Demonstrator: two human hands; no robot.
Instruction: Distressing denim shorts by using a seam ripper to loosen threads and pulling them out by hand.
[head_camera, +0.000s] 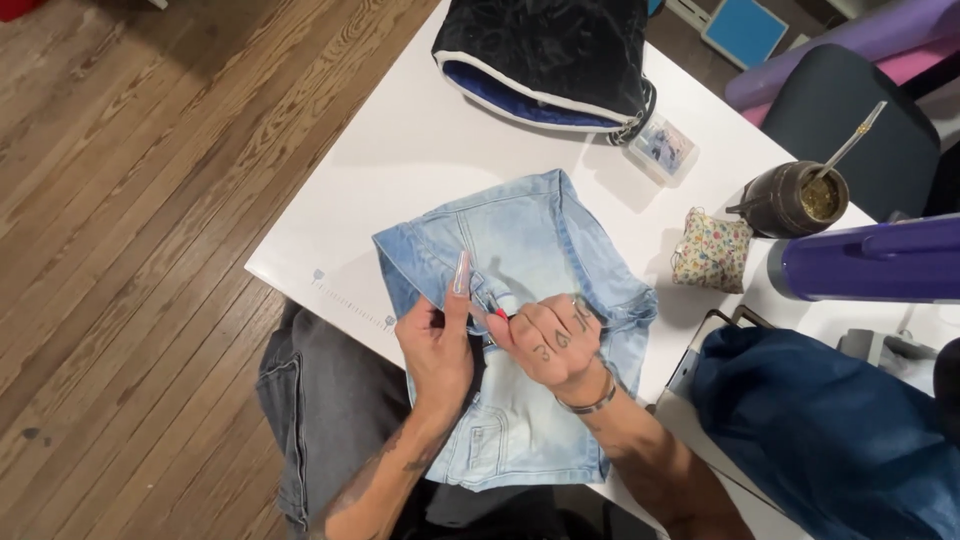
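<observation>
A pair of light blue denim shorts (530, 250) lies spread on the white table (400, 160), hanging partly over its near edge. My left hand (440, 350) pinches a fold of the denim near the waistband, its long nails pointing up. My right hand (555, 340), with marked fingers and a bracelet at the wrist, is closed on a small white and red tool (500, 305) pressed to the fabric beside the left hand. The tool's tip is hidden by the fingers.
A black velvet bag with blue lining (545, 55) and a small clear box (662, 147) lie at the far side. To the right are a floral pouch (710, 250), a dark cup with a metal straw (795, 198), a purple flask (870, 262) and dark blue cloth (830, 430). Wooden floor lies to the left.
</observation>
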